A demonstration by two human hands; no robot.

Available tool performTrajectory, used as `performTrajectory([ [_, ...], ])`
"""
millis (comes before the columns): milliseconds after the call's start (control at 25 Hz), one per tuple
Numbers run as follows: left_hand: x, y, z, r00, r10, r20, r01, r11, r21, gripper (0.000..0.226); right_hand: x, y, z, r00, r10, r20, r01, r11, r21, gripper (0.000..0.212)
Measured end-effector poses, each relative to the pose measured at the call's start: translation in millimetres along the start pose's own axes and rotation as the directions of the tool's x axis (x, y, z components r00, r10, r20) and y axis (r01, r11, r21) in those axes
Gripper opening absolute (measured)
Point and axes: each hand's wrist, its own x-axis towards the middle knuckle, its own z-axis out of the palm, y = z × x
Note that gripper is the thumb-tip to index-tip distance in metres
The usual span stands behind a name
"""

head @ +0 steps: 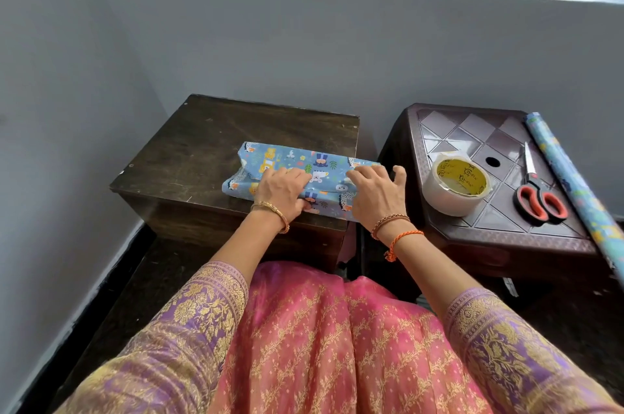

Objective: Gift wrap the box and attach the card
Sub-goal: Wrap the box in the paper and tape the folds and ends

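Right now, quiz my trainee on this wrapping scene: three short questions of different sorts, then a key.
1. True or false: the scissors lie on the same surface as the wrapped box.
2. Which thing stands nearest the right hand? A) tape roll B) scissors C) wrapping paper roll
3. Fill in: the left hand rests on the ____.

Key: 1 false, they lie on the plastic stool, the box on the wooden table; 2 A; 3 wrapped box.
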Motion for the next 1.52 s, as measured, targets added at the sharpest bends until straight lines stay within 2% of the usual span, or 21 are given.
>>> performTrajectory([
  [160,0,2,3,0.999,-0.039,-0.034,0.038,0.999,-0.035,0.041,0,-14,4,0.992,-0.1,-0.074,0.103,0.994,0.046,0.031],
  [320,0,6,5,0.995,-0.052,-0.084,0.052,0.999,-0.009,0.034,0,-26,6,0.988,-0.143,0.057,0.139,0.988,0.073,0.037],
  [400,-1,8,7,0.994,-0.053,-0.097,0.053,0.999,-0.003,0.034,1,-32,11,0.984,-0.158,0.084,0.155,0.987,0.041,0.032],
  [520,-1,6,7,0.99,-0.096,-0.099,0.087,0.992,-0.093,0.038,5,-36,14,0.989,-0.12,0.091,0.118,0.993,0.027,0.025],
  [680,-7,3,9,0.989,-0.101,-0.108,0.081,0.981,-0.179,0.042,4,-38,16,0.989,-0.125,0.079,0.125,0.992,-0.003,0.027],
  [840,-9,10,9,0.968,-0.169,-0.188,0.115,0.957,-0.266,0.028,7,-44,15,0.997,-0.049,0.067,0.049,0.999,0.013,0.026],
  [1040,-9,12,5,0.97,-0.123,-0.209,0.077,0.973,-0.217,0.037,9,-48,15,0.998,-0.019,0.06,0.017,1.0,0.02,0.026],
  [1160,-7,14,8,0.979,-0.112,-0.171,0.069,0.969,-0.237,0.038,8,-49,14,0.998,0.005,0.058,-0.008,0.998,0.055,0.026],
  [1240,-7,15,5,0.974,-0.142,-0.175,0.108,0.976,-0.192,0.034,8,-49,11,0.997,0.032,0.068,-0.037,0.996,0.078,0.025],
  [1320,-8,18,-2,0.979,-0.183,-0.09,0.161,0.965,-0.21,0.021,7,-48,9,0.996,0.059,0.062,-0.065,0.992,0.106,0.023],
  [1400,-11,22,-5,0.982,-0.189,-0.002,0.186,0.969,-0.159,0.022,3,-47,7,0.995,0.058,0.075,-0.067,0.99,0.124,0.024],
  [1520,-11,27,-12,0.978,-0.205,0.028,0.206,0.976,-0.063,0.024,-8,-39,7,0.985,-0.031,0.17,0.009,0.992,0.128,0.044],
])
